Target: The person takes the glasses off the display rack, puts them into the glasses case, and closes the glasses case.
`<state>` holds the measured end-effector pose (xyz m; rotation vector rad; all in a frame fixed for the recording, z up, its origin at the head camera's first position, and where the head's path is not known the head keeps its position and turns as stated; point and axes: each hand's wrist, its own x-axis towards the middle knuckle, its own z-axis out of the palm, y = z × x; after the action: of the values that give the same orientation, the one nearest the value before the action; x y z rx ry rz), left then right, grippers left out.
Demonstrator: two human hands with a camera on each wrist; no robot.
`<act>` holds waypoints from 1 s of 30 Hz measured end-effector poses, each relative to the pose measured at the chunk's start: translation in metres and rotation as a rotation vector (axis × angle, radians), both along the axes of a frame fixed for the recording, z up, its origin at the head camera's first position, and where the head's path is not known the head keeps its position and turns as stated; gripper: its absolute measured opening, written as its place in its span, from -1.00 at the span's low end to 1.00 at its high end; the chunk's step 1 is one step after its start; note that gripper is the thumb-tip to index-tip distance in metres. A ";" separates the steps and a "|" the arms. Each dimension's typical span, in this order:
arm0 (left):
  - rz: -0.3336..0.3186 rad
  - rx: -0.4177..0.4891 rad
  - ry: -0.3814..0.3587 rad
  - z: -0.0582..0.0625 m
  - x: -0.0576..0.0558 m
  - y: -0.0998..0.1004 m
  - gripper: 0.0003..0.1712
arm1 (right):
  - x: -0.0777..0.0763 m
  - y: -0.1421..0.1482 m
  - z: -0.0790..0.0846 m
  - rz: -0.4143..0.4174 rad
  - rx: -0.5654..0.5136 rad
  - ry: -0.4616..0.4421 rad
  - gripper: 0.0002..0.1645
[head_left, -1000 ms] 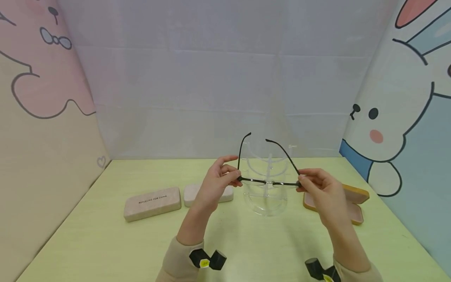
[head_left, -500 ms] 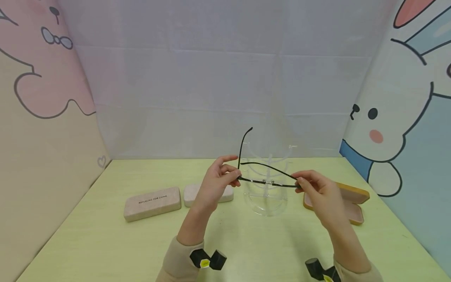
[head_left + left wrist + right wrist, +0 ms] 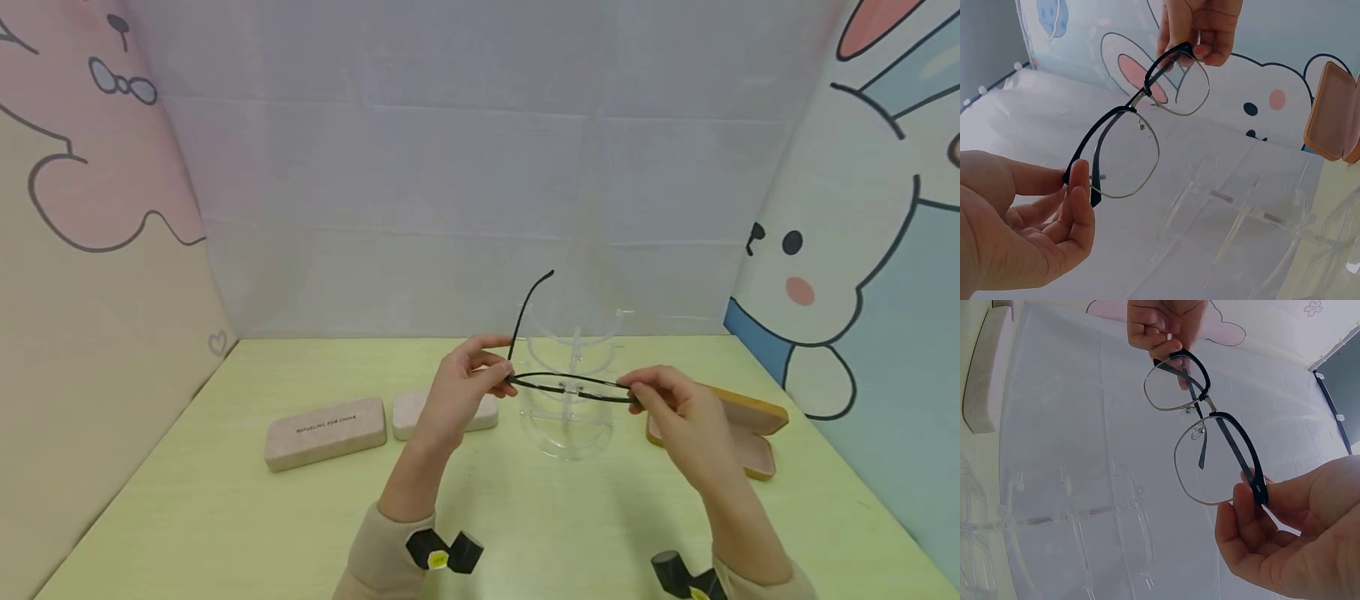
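A pair of eyeglasses (image 3: 536, 384) with a dark browline and thin metal lower rims is held up above the table. My left hand (image 3: 467, 385) pinches its left corner at the hinge, and my right hand (image 3: 684, 417) pinches the right corner. The right temple lies folded across behind the lenses, while the left temple still points away from me. In the right wrist view the right hand (image 3: 1297, 525) has thumb and fingers on the frame's corner. The left wrist view has the left hand (image 3: 1029, 219) gripping the opposite corner.
Behind the glasses stands a clear tiered display stand (image 3: 566, 437). A yellow-edged case (image 3: 757, 454) lies open at right. On the left are a lettered beige case (image 3: 326, 433) and a smaller pale case (image 3: 482, 414), partly hidden by the left hand.
The right temple has swung inward from pointing away to lying folded along the lenses. The left temple's tip has shifted slightly right. Both hands keep their pinch in nearly the same place.
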<state>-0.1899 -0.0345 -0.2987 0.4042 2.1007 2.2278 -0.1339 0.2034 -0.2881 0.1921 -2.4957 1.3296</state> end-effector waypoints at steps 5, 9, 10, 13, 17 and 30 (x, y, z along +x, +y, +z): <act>-0.009 -0.057 0.011 -0.001 0.001 0.002 -0.66 | 0.000 0.000 0.000 -0.021 0.014 0.006 -0.80; -0.027 -0.153 0.036 -0.003 0.001 0.005 -0.69 | 0.001 0.000 -0.001 -0.051 0.025 0.008 -0.79; -0.028 -0.185 0.045 -0.003 0.001 0.006 -0.70 | 0.000 -0.001 -0.001 -0.059 0.024 0.009 -0.78; -0.023 -0.282 0.071 -0.003 0.002 0.007 -0.71 | 0.000 -0.001 -0.001 -0.082 0.020 0.016 -0.78; -0.019 -0.401 0.117 -0.004 0.005 0.009 -0.72 | 0.000 -0.002 -0.001 -0.106 0.013 0.023 -0.78; -0.010 -0.490 0.132 -0.006 0.007 0.009 -0.70 | 0.000 0.002 0.000 -0.054 0.008 -0.029 -0.69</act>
<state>-0.1834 -0.0259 -0.3042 0.5308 2.5926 1.6301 -0.1336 0.2056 -0.2886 0.1069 -2.5121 1.3103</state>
